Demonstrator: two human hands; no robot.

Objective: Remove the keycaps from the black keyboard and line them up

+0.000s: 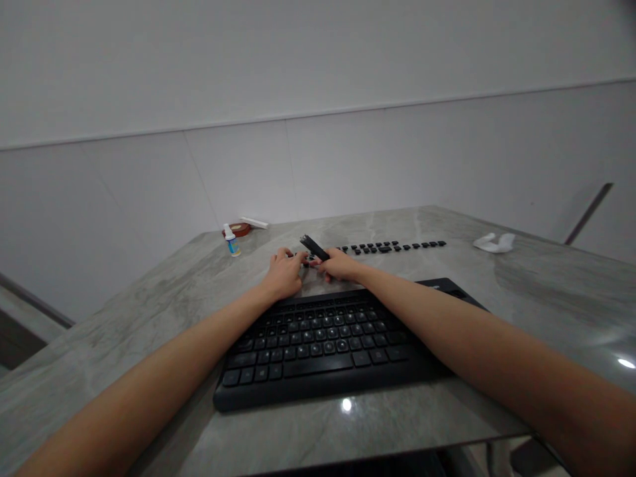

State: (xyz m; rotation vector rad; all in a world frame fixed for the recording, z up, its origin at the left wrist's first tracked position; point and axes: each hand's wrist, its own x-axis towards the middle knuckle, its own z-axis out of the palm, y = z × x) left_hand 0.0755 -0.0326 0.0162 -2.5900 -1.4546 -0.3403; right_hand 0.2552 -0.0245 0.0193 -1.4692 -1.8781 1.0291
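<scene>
A black keyboard (318,363) lies across the near part of the table, with dark openings in its upper rows where keycaps are off. Beyond its back edge my left hand (285,273) rests low over the table, fingers bent around a small dark piece (306,265) that looks like a keycap. Close beside it, my right hand (342,265) is closed on a slim black tool (315,248), which slants up to the left; its exact kind is unclear. Loose black keycaps (385,250) lie in two rows to the right of my hands.
A small white spray bottle (231,241) with a blue label stands at the back left. Behind it are a reddish-brown round object (241,230) and a white strip (255,222). Crumpled white tissue (495,243) lies at the right. The grey marbled table (163,301) meets a pale wall.
</scene>
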